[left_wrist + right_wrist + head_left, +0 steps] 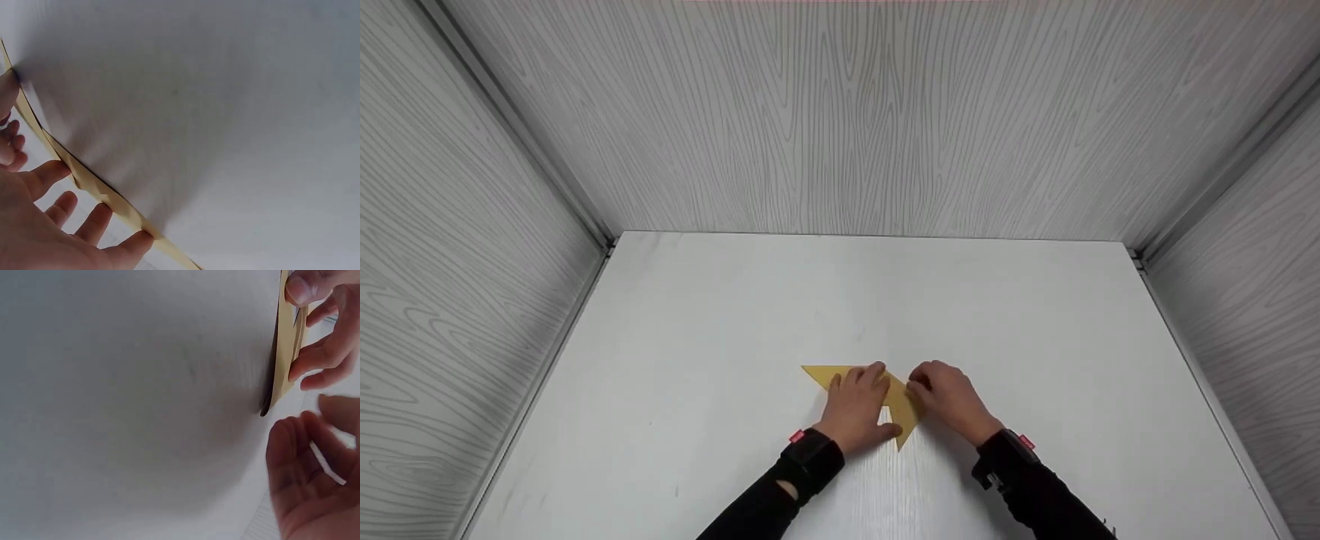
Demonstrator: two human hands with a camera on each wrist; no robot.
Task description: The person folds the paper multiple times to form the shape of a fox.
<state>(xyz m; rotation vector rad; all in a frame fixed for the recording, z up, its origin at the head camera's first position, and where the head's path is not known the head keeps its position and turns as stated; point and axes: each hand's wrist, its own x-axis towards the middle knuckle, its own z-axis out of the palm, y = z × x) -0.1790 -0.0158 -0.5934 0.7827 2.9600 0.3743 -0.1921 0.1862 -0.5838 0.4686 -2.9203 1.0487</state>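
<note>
Table (720, 300) is white, faint smudges, a few small dark marks (676, 491) toward the near left. Back panel (840, 120) upright behind it, grey wood grain. Left panel (450, 300) and right panel (1256, 285) flank it, same grain. Grey corner strips: left strip (517, 120), right strip (1230, 165), dark fittings at their lower ends. Narrow rails along both table sides. Thin pinkish line at top of head view.

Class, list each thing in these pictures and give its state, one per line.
Table: faintly marked.
Yellow paper: folded, on the table.
Left hand: fingers spread, resting on the paper.
Right hand: fingers curled, apart from the paper, holding nothing visible.
Left wristband: strapped on.
Right wristband: strapped on.
</note>
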